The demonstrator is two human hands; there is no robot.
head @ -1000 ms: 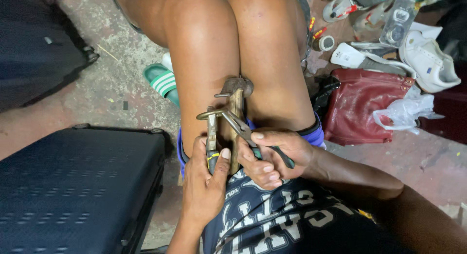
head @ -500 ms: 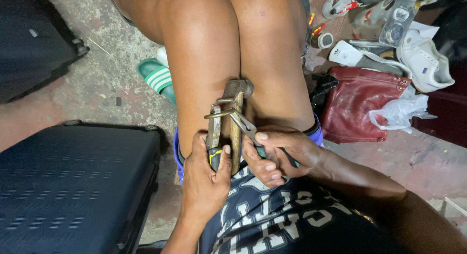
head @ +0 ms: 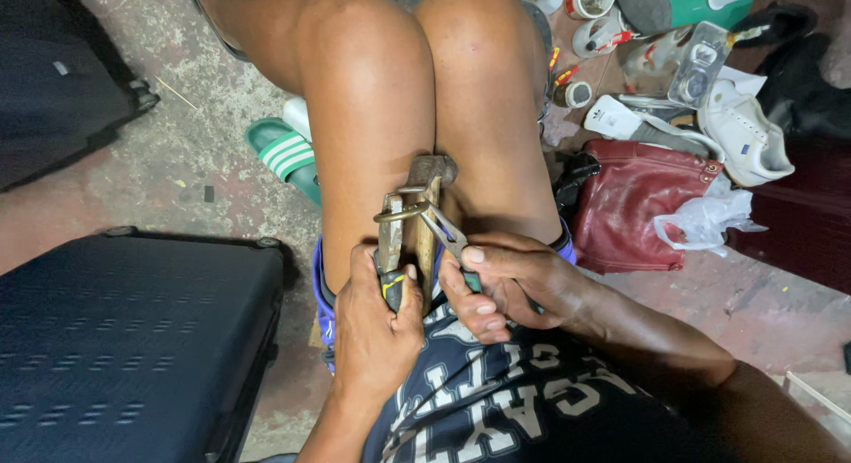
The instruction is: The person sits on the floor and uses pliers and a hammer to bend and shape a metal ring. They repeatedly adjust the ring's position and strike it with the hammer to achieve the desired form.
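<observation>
- Pliers stand upright in your left hand, which is closed around the dark handles with a yellow mark; this keeps the rusty nose pointing up and away from your body.
- Your right hand is closed around a second pair of pliers, thinner and grey, with the thumb pressed on top; its nose comes in at an angle from the right.
- Both noses meet at a small metal ring, so the ring sits between the two tools, above your thighs, and can be held from two sides at once.
- Behind the ring a hammer with a wooden handle stands between your knees, head away from you; the legs seem to clamp it, so it stays as a firm support while both hands are busy.
- At your left, a dark blue suitcase lies flat on the concrete floor, near a green sandal.
- At your right, a red bag and a white shoe lie among other small things, well apart from the hands.
</observation>
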